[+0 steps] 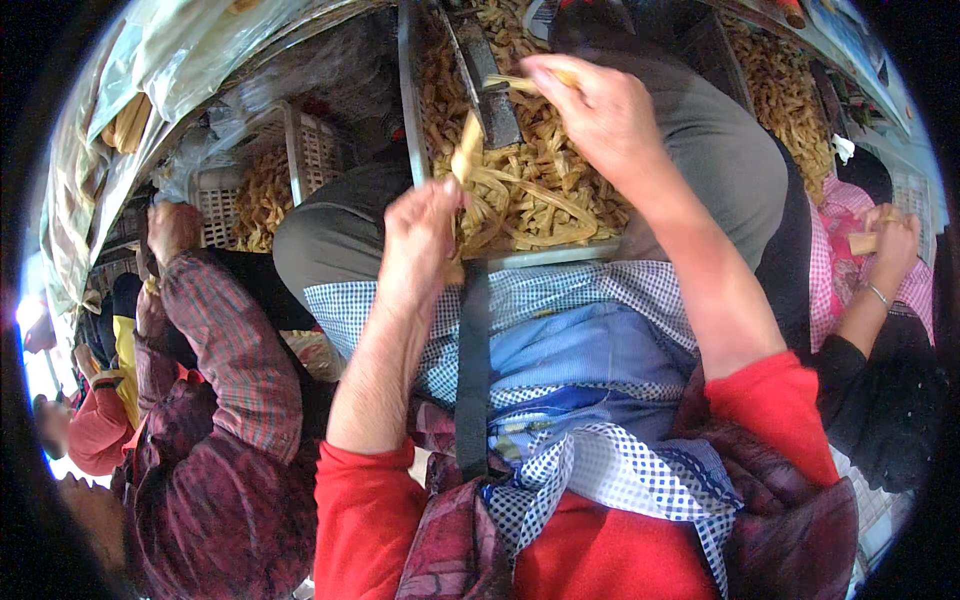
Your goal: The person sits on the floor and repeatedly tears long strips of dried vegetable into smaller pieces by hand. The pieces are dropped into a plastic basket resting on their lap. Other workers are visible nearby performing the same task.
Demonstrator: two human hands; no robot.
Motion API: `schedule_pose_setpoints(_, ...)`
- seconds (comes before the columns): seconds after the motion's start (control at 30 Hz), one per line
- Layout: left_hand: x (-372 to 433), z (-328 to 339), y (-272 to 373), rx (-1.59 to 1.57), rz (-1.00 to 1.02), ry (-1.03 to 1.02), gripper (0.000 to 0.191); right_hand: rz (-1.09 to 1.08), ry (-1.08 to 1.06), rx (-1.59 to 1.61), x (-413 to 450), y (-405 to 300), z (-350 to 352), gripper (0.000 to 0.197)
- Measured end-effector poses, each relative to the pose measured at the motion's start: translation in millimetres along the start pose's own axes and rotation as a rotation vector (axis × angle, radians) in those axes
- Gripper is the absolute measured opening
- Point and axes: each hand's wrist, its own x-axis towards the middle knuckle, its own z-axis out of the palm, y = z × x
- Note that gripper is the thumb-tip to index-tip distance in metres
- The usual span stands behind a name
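My left hand (420, 229) pinches a pale yellow vegetable piece (468, 150), which points up from the fingertips. Long pale strips (559, 199) trail beside that hand over the pile. My right hand (611, 112), slightly blurred, grips another yellow strip (511, 82) whose end sticks out to the left. Between the hands stands a dark metal bar (491, 90) with a thin edge along its left side, possibly a blade. Below lies a heap of yellow-brown cut vegetable pieces (581, 172), apparently preserved, in a pale plastic crate (555, 256) between my knees.
To the left, a co-worker's hand (174, 227) is near another perforated crate (217, 206) of brown pieces. At right, another person's hand (896, 236) holds a pale piece (862, 243). Plastic sheeting (161, 52) covers a surface at upper left. A black strap (472, 375) hangs over my checked apron (585, 367).
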Motion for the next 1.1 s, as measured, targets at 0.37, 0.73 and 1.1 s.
schedule_pose_setpoints(0.37,-91.8,46.6,30.1,0.780,0.493,-0.422,0.029,-0.384,-0.218,-0.269,-60.3,-11.6,-73.7,0.039)
schedule_pose_setpoints(0.73,-67.9,58.3,45.1,-0.507,-0.124,-0.796,0.021,-0.777,-0.150,0.061,-83.0,-53.6,-70.6,0.068)
schedule_pose_setpoints(1.1,-66.4,62.1,49.9,-0.107,0.298,-0.042,0.025,-0.396,0.064,0.370,-86.3,-38.4,-38.9,0.012)
